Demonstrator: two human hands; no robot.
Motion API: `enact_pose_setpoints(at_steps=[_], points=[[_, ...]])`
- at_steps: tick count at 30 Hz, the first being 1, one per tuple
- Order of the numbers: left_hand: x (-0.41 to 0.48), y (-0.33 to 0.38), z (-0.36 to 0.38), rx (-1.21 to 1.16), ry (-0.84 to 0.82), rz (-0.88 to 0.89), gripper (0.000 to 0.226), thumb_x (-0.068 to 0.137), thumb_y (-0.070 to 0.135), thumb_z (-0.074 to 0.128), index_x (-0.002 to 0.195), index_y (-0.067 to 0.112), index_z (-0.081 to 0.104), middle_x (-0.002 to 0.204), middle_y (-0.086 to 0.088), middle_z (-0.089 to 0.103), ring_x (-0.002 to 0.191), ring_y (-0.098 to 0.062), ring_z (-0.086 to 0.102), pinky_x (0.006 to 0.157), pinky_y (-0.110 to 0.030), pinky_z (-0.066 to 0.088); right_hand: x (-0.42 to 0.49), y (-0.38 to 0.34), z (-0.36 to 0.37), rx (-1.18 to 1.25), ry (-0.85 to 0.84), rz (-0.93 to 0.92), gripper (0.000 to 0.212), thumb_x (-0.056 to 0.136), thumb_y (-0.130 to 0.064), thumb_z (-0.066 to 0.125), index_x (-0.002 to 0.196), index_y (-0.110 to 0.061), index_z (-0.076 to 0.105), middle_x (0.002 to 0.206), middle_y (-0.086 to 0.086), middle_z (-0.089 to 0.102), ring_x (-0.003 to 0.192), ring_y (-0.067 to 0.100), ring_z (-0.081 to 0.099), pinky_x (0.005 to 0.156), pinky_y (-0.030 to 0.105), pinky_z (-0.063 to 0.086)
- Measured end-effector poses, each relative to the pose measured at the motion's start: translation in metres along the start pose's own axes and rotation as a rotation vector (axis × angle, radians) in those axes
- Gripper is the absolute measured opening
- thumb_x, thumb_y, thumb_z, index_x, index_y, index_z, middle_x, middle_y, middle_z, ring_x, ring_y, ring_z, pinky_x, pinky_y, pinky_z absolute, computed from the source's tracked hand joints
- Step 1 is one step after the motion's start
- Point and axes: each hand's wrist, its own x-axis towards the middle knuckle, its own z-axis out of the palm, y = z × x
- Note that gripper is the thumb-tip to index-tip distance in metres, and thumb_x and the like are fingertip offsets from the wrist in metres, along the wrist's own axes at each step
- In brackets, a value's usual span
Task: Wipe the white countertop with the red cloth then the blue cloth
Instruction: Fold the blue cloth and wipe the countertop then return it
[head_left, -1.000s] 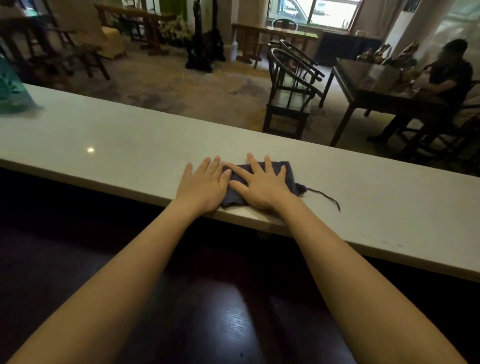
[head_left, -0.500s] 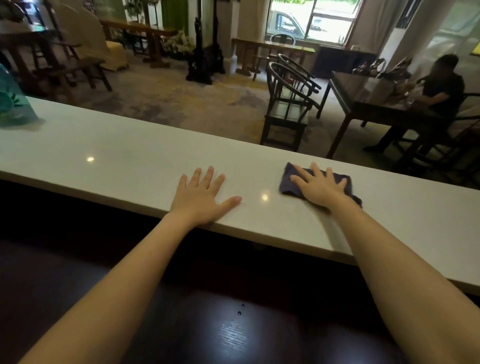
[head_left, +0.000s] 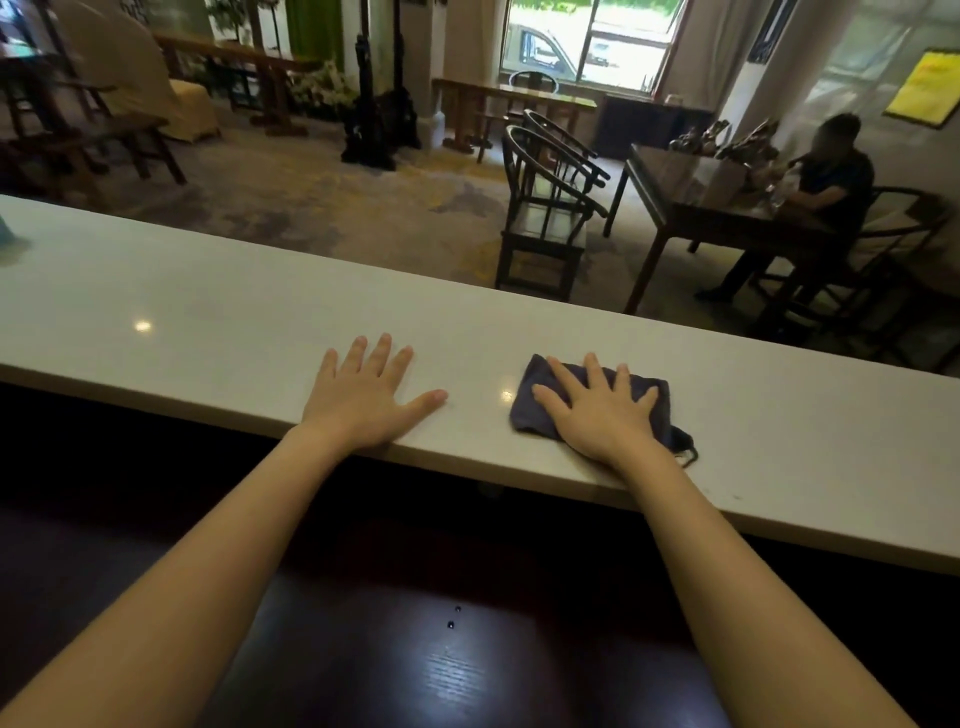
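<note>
A long white countertop (head_left: 208, 312) runs across the view from left to right. The dark blue cloth (head_left: 525, 402) lies on it near the front edge, right of centre, with a loose thread trailing at its right end. My right hand (head_left: 597, 410) presses flat on the blue cloth with the fingers spread, covering most of it. My left hand (head_left: 366, 397) rests palm down on the bare countertop a hand's width to the left, fingers apart, holding nothing. No red cloth is in view.
A teal object (head_left: 4, 228) sits at the far left end of the countertop. Beyond the counter are dark wooden chairs (head_left: 545, 208) and a table (head_left: 691, 208) with a seated person (head_left: 826, 182). A dark surface lies below the counter's front edge.
My right hand has slid the blue cloth to the right, away from my left hand, then slightly toward the front edge. My left hand has stayed flat on the counter.
</note>
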Motion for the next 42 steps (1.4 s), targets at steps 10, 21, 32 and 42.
enact_pose_setpoints(at_steps=[10,21,32,42], points=[[0.003,-0.031,-0.010,-0.054,-0.026,-0.109,0.077,0.087,0.071,0.010,0.152,0.031,-0.004,0.162,0.001,-0.012,0.150,-0.021,-0.010,0.118,-0.054,-0.006,0.042,-0.096,0.007,0.004,-0.037,-0.142,0.064,0.090,-0.067,0.017,0.148,-0.042,0.006,0.162,0.004,-0.006,0.146,0.041,-0.010,0.111,0.068,-0.009],[-0.006,-0.123,-0.016,-0.066,-0.027,-0.246,0.059,0.096,0.053,0.007,0.152,0.034,0.002,0.163,0.004,-0.008,0.150,-0.021,-0.009,0.119,-0.052,-0.006,0.061,-0.204,0.028,-0.016,-0.041,-0.282,0.065,0.089,-0.068,0.016,0.148,-0.043,0.007,0.162,0.005,-0.005,0.145,0.042,-0.011,0.107,0.068,-0.013],[-0.010,-0.126,-0.012,-0.129,0.072,-0.247,0.054,0.100,0.042,0.006,0.152,0.027,0.006,0.162,0.011,0.004,0.150,-0.015,-0.001,0.122,-0.047,-0.002,0.058,-0.256,0.038,-0.016,-0.013,-0.331,0.064,0.090,-0.064,0.014,0.149,-0.039,0.007,0.162,0.009,-0.003,0.145,0.044,-0.010,0.109,0.070,-0.010],[-0.017,-0.114,-0.017,-0.163,0.013,-0.276,0.057,0.099,0.046,0.003,0.152,0.029,0.008,0.163,0.005,0.000,0.150,-0.022,-0.006,0.121,-0.050,-0.006,0.035,-0.244,0.040,-0.003,-0.031,-0.351,0.058,0.094,-0.057,0.013,0.149,-0.039,0.007,0.162,0.008,-0.004,0.145,0.042,-0.011,0.109,0.068,-0.012]])
